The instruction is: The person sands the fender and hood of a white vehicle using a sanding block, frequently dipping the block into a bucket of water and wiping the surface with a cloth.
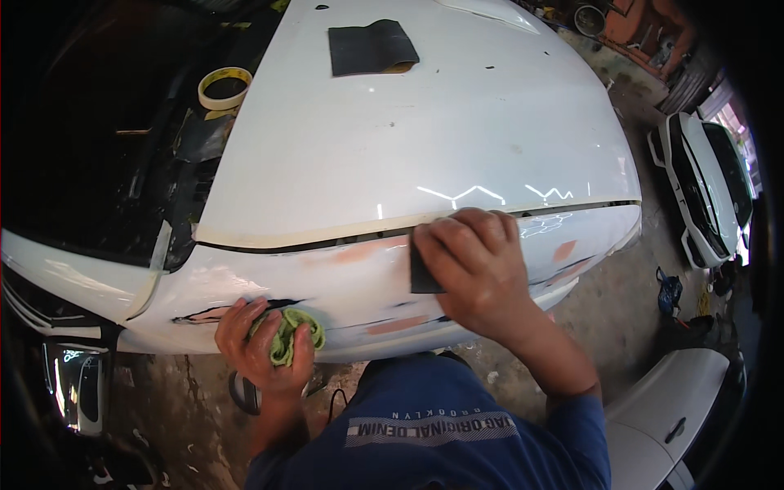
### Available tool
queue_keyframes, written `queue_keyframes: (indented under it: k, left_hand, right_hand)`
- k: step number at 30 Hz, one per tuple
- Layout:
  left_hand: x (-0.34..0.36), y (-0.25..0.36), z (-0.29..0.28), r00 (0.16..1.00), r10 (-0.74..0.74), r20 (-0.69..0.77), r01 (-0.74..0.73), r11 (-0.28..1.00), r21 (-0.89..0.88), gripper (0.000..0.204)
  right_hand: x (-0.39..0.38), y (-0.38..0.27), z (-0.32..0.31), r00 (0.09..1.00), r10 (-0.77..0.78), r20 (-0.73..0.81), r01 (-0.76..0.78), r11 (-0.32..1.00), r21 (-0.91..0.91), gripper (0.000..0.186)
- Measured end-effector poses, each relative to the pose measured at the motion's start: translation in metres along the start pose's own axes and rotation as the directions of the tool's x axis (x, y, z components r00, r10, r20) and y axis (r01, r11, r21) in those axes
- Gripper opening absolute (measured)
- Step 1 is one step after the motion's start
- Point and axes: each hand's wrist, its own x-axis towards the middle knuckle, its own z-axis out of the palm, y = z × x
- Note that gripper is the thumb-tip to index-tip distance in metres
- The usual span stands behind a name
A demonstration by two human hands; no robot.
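My left hand (pixel 263 347) is closed around a crumpled green cloth (pixel 296 336), resting against the lower side of a white car fender (pixel 359 282). Under my right hand (pixel 478 269) lies a dark sheet of sandpaper (pixel 423 273), pressed to the fender just below the hood gap; only its left part shows. The fender is wet-looking, with pinkish filler patches (pixel 396 325) and dark scraped streaks around them. Above the gap spreads the white hood (pixel 408 155), with a strip of tape along its edge.
Another dark sandpaper sheet (pixel 373 47) lies on the hood. A tape roll (pixel 224 88) rests by the windshield. A side mirror (pixel 75 384) juts out at lower left. A white car (pixel 702 188) stands at right, and a pale car door (pixel 674 420) is at lower right.
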Motion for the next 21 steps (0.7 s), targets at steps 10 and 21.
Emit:
queue_keyframes:
  k: [10, 21]
  left_hand:
    - [0.003, 0.0, 0.002, 1.0, 0.0, -0.002, 0.0, 1.0, -0.003, 0.036]
    - [-0.002, -0.001, 0.0, 1.0, 0.02, -0.004, -0.02, 1.0, 0.001, 0.035]
  right_hand:
    - [0.039, -0.046, 0.005, 0.982, -0.07, 0.175, 0.062, 0.997, 0.048, 0.042]
    - [-0.022, 0.024, -0.022, 0.991, 0.038, 0.126, -0.035, 0.999, -0.019, 0.045]
